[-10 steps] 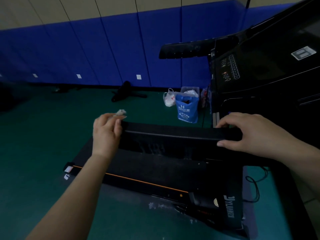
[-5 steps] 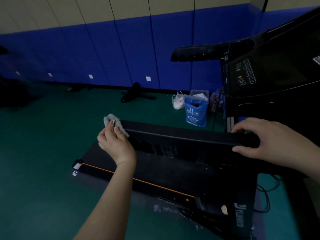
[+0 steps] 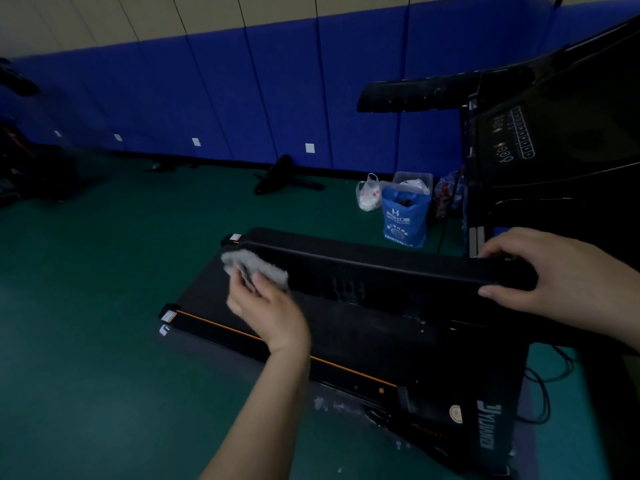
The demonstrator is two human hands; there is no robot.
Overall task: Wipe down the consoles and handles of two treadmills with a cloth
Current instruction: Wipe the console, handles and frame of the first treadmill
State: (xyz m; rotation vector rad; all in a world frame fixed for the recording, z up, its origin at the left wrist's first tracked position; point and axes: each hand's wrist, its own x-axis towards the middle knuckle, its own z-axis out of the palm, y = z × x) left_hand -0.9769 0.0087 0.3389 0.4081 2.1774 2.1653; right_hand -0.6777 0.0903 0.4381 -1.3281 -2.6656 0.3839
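Dim room, flat low light. Left hand and cloth smeared by motion blur; right hand sharper. Black handlebar swallows detail, faint sheen along its top edge. Wall panels bow toward frame edges; left corners darken.

One head-worn wide-angle view looks forward and down over the low treadmill's handlebar, close enough that the left hand with its cloth and the right hand fill the lower half. The green floor runs back to a blue padded wall along the top; a taller treadmill's console cuts the right edge.
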